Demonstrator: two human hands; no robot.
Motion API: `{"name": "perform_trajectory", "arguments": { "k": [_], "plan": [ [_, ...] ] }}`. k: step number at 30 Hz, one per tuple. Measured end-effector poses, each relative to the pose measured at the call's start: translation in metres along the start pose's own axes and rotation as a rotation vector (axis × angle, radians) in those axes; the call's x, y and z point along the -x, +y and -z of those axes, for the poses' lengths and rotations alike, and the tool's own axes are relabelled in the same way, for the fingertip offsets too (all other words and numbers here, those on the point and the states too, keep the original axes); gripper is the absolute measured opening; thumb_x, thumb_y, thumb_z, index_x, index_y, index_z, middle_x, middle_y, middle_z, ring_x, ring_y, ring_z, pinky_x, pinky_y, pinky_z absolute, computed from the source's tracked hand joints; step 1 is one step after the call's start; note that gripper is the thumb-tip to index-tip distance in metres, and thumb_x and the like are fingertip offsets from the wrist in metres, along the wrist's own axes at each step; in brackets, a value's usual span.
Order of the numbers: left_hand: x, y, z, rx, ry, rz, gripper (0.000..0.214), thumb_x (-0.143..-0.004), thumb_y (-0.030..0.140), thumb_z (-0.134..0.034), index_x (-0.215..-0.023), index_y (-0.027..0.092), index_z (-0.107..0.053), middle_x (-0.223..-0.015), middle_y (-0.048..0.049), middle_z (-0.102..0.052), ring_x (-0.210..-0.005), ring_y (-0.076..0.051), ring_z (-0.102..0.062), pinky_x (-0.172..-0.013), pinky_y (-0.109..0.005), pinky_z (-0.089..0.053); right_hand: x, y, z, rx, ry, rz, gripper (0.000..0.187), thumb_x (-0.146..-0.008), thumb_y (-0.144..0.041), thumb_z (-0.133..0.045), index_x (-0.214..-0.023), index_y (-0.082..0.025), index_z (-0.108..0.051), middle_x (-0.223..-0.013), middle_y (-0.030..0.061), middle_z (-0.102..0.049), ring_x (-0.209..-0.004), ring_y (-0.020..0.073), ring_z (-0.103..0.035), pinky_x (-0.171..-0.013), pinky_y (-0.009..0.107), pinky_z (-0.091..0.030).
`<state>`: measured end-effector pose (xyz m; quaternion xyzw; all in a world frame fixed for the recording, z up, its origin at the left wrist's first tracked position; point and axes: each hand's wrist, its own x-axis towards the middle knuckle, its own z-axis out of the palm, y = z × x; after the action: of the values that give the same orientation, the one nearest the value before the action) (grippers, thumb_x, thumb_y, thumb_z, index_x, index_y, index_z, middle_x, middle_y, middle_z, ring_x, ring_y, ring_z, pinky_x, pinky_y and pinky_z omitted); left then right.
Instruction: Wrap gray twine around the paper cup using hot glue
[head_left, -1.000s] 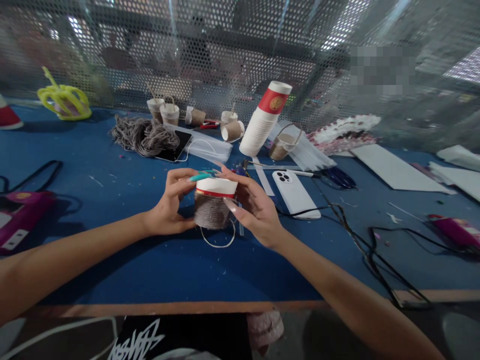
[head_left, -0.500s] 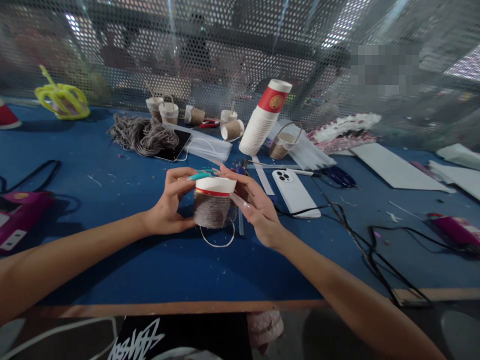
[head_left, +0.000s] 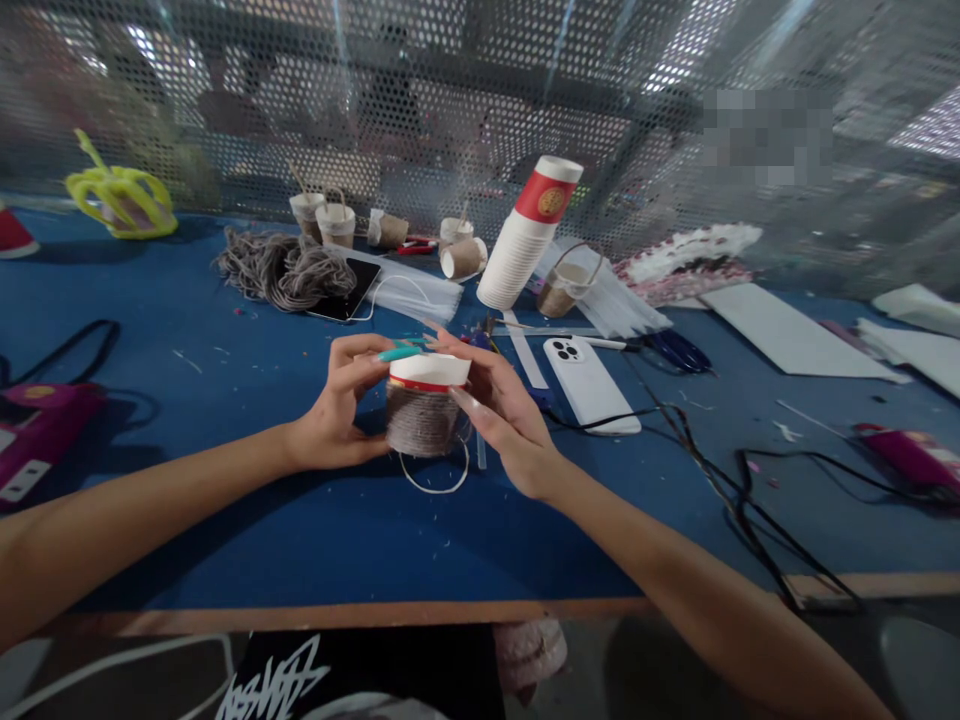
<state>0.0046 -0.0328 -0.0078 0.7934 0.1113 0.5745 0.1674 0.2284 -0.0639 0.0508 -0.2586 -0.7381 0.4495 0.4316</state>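
Between my hands is a paper cup [head_left: 422, 418], its lower part wrapped in grey-brown cord and its white rim with a red band left bare. My left hand [head_left: 341, 400] grips it from the left, fingers over the top edge and thumb low on the side. On the other side, my right hand [head_left: 511, 420] closes round the cup, with its thumb against the red band. A thin pale loop of cord [head_left: 435, 490] hangs below the cup near the blue table [head_left: 360, 545]. The far side of the cup is hidden.
Behind my hands lie a grey yarn bundle [head_left: 281, 270], a dark phone [head_left: 349, 292] and several small cord-wrapped cups [head_left: 337, 225]. A tilted cup stack [head_left: 521, 245] stands at the back. Right of me are a white phone [head_left: 592, 385] and black cables [head_left: 697, 460]; purple glue gun [head_left: 52, 425] at left.
My right thumb has slid left along the red band of the cup. My left hand and the cup stay nearly where they were.
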Motion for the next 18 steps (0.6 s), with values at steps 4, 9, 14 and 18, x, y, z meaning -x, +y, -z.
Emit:
{"name": "perform_trajectory", "arguments": {
  "k": [4,9,14,18],
  "plan": [
    [-0.001,0.001,0.0,0.027,-0.008,-0.011,0.088,-0.076,0.025,-0.081,-0.145,0.04,-0.028,-0.134,-0.0075,-0.033,-0.133,-0.027,-0.045,-0.099,-0.043,-0.061,0.0,-0.001,-0.001,0.0,-0.02,0.01,0.041,-0.096,-0.043,-0.054,-0.134,-0.028,-0.047,-0.16,0.0073,-0.038,-0.151,0.0232,-0.031,-0.123,0.048,-0.032],
    [-0.001,0.003,0.001,0.013,-0.033,0.047,0.091,-0.073,0.024,-0.084,-0.143,0.043,-0.029,-0.134,-0.0072,-0.033,-0.13,-0.027,-0.046,-0.092,-0.041,-0.064,-0.001,0.006,0.002,0.018,-0.025,0.005,0.043,-0.097,-0.042,-0.051,-0.137,-0.029,-0.044,-0.161,0.0074,-0.037,-0.149,0.0235,-0.034,-0.122,0.049,-0.033],
    [0.0,-0.002,0.001,-0.019,-0.021,0.19,0.09,-0.07,0.031,-0.086,-0.143,0.036,-0.034,-0.134,-0.0094,-0.032,-0.128,-0.029,-0.047,-0.089,-0.039,-0.064,-0.005,0.013,0.008,0.059,-0.066,0.064,0.055,-0.095,-0.041,-0.054,-0.146,-0.03,-0.036,-0.164,0.0062,-0.03,-0.149,0.023,-0.035,-0.121,0.047,-0.035],
    [-0.001,-0.003,0.001,-0.002,-0.041,0.252,0.096,-0.07,0.04,-0.086,-0.147,0.035,-0.028,-0.136,-0.0112,-0.029,-0.125,-0.032,-0.05,-0.089,-0.044,-0.064,-0.007,0.016,0.01,0.259,-0.129,0.116,0.092,-0.081,-0.034,-0.072,-0.155,-0.029,-0.019,-0.165,0.01,-0.024,-0.15,0.0291,-0.032,-0.121,0.05,-0.035]
  ]
}}
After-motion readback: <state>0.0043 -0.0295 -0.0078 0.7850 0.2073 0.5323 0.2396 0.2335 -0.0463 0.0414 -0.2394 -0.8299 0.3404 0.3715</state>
